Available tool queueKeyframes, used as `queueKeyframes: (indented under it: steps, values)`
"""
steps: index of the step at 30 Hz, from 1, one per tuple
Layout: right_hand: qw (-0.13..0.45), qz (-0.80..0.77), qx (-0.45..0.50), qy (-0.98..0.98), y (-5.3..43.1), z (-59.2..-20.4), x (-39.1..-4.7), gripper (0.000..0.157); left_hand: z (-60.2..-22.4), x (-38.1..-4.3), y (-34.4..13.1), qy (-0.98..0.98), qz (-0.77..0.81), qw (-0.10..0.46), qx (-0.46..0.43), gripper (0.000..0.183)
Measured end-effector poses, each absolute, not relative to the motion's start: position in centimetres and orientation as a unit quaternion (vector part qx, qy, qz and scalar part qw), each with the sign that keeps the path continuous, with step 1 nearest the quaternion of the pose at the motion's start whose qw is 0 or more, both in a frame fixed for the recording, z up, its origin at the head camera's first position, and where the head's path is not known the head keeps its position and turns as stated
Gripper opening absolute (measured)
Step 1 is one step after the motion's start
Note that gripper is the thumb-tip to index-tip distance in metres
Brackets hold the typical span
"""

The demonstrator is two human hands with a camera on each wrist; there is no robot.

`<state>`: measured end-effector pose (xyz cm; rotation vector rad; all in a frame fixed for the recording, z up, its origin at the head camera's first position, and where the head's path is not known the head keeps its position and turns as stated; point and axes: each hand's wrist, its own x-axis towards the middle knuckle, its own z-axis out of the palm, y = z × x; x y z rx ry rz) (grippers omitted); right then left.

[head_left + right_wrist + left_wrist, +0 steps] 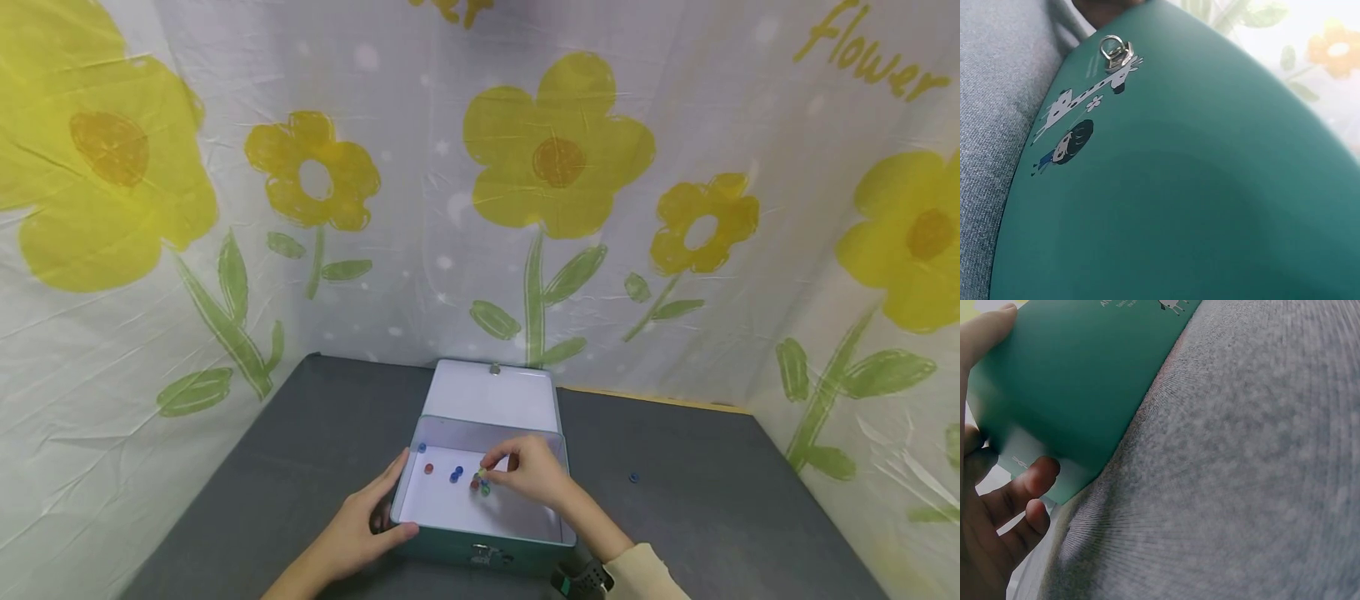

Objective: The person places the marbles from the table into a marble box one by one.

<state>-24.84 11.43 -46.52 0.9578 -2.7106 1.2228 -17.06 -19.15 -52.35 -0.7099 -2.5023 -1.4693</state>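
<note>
A green tin box with a white inside lies open on the dark table. My left hand holds its front left corner, thumb on the front and fingers along the left side. In the left wrist view, two fingertips of that hand curl near the green side. Over the box floor, my right hand pinches a tiny yellow-green piece, its kind too small to tell. Just below sit a red piece and a green piece. The right wrist view shows only the box front.
Blue pieces, a red one and another blue one lie in the box's left half. A blue piece is on the table to the right. The raised lid leans back near a flowered curtain.
</note>
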Motion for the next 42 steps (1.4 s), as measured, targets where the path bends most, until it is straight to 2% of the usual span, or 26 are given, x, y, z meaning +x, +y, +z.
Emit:
queueKeyframes:
  steps: [8, 21, 42]
  values:
    - [0.002, 0.367, 0.304, -0.879, 11.2, -46.5, -24.6, 0.005, -52.4, -17.1, -19.2, -0.834, -0.495, 0.071, -0.235, 0.094]
    - [0.049, 0.376, 0.289, -0.879, 11.5, -45.8, -24.3, 0.013, -52.0, -16.9, -19.1, -0.835, -0.496, 0.071, -0.226, 0.094]
    - [0.112, 0.426, 0.239, -0.865, 14.7, -45.1, -23.3, 0.012, -52.6, -17.1, -19.1, -0.842, -0.489, 0.059, -0.218, 0.093]
